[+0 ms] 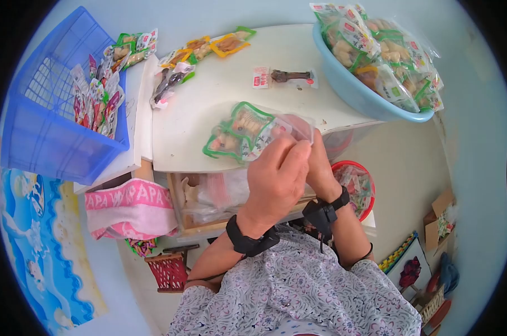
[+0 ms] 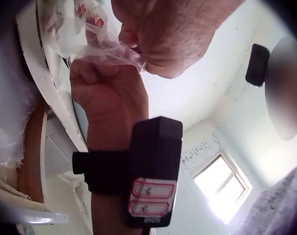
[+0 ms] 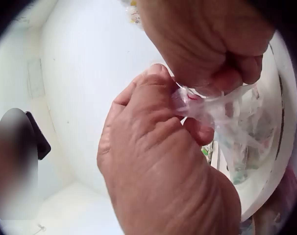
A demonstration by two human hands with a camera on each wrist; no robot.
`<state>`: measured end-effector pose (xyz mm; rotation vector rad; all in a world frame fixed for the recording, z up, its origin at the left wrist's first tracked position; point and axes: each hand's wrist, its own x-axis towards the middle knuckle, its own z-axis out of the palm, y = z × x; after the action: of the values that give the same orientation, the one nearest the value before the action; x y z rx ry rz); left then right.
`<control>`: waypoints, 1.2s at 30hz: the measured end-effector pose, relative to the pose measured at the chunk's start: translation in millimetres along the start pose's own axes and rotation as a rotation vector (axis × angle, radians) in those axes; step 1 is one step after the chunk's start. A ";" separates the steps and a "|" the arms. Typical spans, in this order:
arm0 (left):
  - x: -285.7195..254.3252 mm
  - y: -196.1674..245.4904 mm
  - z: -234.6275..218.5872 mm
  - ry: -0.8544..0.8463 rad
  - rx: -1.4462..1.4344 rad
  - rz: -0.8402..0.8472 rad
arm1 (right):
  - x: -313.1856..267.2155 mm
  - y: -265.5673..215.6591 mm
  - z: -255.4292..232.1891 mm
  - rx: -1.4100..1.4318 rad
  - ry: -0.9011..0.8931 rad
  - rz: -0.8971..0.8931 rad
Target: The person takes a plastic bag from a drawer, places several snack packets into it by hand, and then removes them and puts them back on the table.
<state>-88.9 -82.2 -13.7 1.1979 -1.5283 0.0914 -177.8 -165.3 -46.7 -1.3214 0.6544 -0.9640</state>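
Note:
Above the white table, the left hand pinches the gathered end of a clear plastic bag. Behind it the right hand grips the same plastic, partly hidden by the left. Green-edged food packets lie at the bag's other end, toward the left. The left wrist view has the left hand at the top and the right hand below, with crumpled plastic between them. In the right wrist view, the right hand is above the left hand, both at the plastic.
A dark packaged item lies on the white table. Yellow- and green-edged packets lie at its back left. A blue basket with packets stands left, a full blue basin right. Below are an open drawer and red tub.

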 end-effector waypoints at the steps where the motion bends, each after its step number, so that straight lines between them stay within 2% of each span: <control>1: -0.5 0.0 0.7 -0.015 -0.035 -0.017 | 6.3 0.4 2.4 0.047 -0.017 0.009; 2: -1.6 -0.2 2.4 -0.030 -0.073 -0.036 | 12.3 -4.1 -0.6 -0.169 -0.078 -0.091; 5: -4.5 -7.9 8.0 -0.052 -0.114 -0.037 | 25.9 3.5 2.9 -0.507 0.011 -0.169; 8: -4.7 -14.2 1.8 -0.054 -0.094 -0.038 | 37.5 20.6 0.3 -0.574 0.057 -0.104; 11: 4.1 -24.2 -21.9 -0.036 0.045 -0.001 | 40.6 28.9 -9.4 -0.347 0.040 -0.116; 14: 14.2 -51.8 -43.7 -0.127 0.364 -0.020 | 30.7 -6.3 -9.2 -0.193 0.027 0.107; 15: 16.3 -57.9 -48.2 -0.161 0.476 -0.026 | 27.8 -13.0 -9.2 -0.260 0.018 0.097; 17: 5.4 -72.8 -49.4 -0.312 0.501 -0.108 | 21.0 -20.4 -11.3 -0.393 0.002 0.078; 18: 1.6 -77.6 -47.5 -0.389 0.511 -0.149 | 19.1 -19.7 -16.9 -0.527 -0.011 0.009; 20: -6.2 -77.6 -45.0 -0.390 0.571 -0.145 | 14.2 -15.1 -33.6 -0.793 -0.042 -0.126; 23: -10.9 -76.6 -42.4 -0.376 0.593 -0.166 | 3.7 -4.6 -61.7 -0.721 0.007 -0.136; 24: -10.7 -76.2 -41.6 -0.363 0.592 -0.176 | -1.7 -6.6 -70.2 -0.698 0.047 -0.034; 27: -10.9 -73.9 -39.5 -0.352 0.627 -0.187 | -13.9 -1.5 -81.1 -0.776 0.296 -0.094; 30: -8.7 -67.1 -37.2 -0.378 0.693 -0.204 | -22.6 -14.1 -75.4 -0.517 0.435 0.007; 34: -9.1 -65.7 -33.7 -0.365 0.716 -0.181 | -20.8 -15.5 -51.2 -0.670 0.197 0.159; 36: -14.4 -69.4 -33.5 -0.344 0.727 -0.189 | -16.2 -13.7 -39.1 -0.702 0.169 0.176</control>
<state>-18.9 -85.6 -49.1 2.0105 -1.7279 0.3523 -221.7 -170.3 -41.8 -1.7595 1.2967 -0.7259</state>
